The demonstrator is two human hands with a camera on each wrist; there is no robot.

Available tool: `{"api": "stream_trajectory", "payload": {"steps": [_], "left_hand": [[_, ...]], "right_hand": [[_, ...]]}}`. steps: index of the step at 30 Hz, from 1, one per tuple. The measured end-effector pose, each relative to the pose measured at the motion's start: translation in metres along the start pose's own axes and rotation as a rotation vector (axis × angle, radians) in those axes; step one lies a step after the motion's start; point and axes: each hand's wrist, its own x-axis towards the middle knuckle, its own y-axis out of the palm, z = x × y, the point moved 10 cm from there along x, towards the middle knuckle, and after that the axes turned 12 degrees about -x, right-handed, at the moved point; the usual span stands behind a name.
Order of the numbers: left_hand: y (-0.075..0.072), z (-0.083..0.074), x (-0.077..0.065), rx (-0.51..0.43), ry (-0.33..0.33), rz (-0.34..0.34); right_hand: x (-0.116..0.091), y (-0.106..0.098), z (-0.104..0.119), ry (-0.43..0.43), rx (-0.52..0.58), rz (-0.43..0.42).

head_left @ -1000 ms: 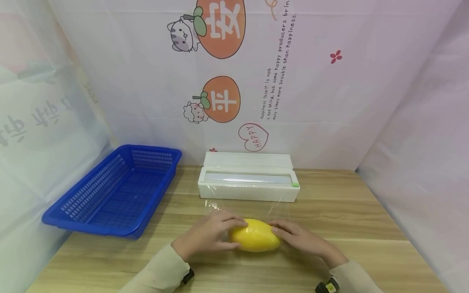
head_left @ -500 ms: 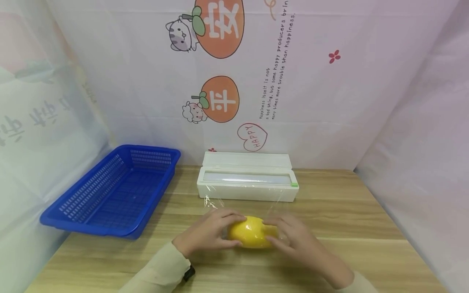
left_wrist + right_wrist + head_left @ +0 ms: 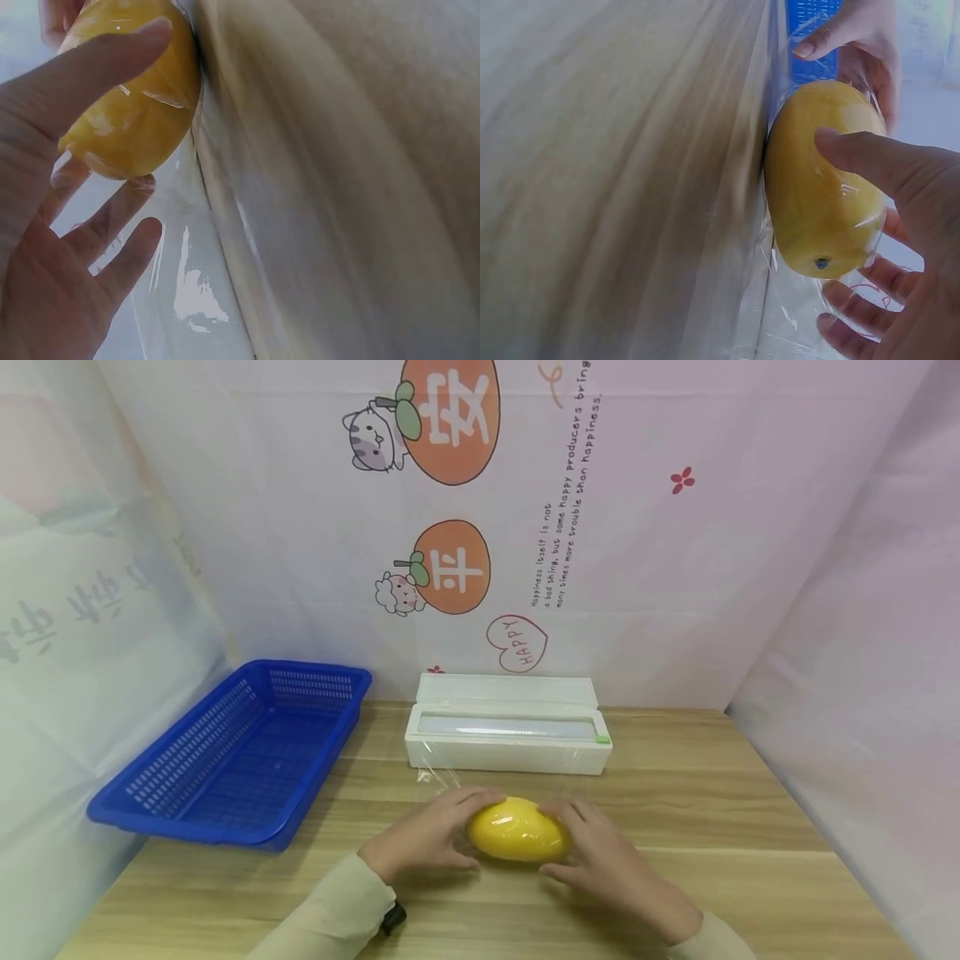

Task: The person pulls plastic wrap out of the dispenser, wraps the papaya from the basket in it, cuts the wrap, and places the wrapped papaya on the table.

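Fruit (image 3: pixel 519 831) lies nearer the person than the box (image 3: pixel 510 752), already covered by film (image 3: pixel 199 300); the sheet seems joined to the box, so cutting looks undone; left hand (image 3: pixel 427 839) and right hand (image 3: pixel 611 864) cup its ends, each grip loosely spread, unclamped.

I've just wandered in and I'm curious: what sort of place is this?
Seemingly a small makeshift indoor booth, though I can't be sure: pale cloth hangs behind and on both sides, close around a wooden table that holds a white box of clear film.
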Motion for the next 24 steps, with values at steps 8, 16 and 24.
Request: {"api": "stream_trajectory", "payload": {"steps": [8,16,24], "left_hand": [[0.001,0.006,0.004,0.0,-0.069,-0.037],[0.001,0.002,0.008,0.018,-0.031,-0.099],[0.004,0.025,0.014,-0.109,-0.11,-0.084]], "right_hand": [[0.003,0.011,-0.008,0.097,0.003,0.063],[0.009,0.013,-0.009,0.111,-0.018,0.041],[0.019,0.022,-0.024,0.129,0.085,0.131]]}}
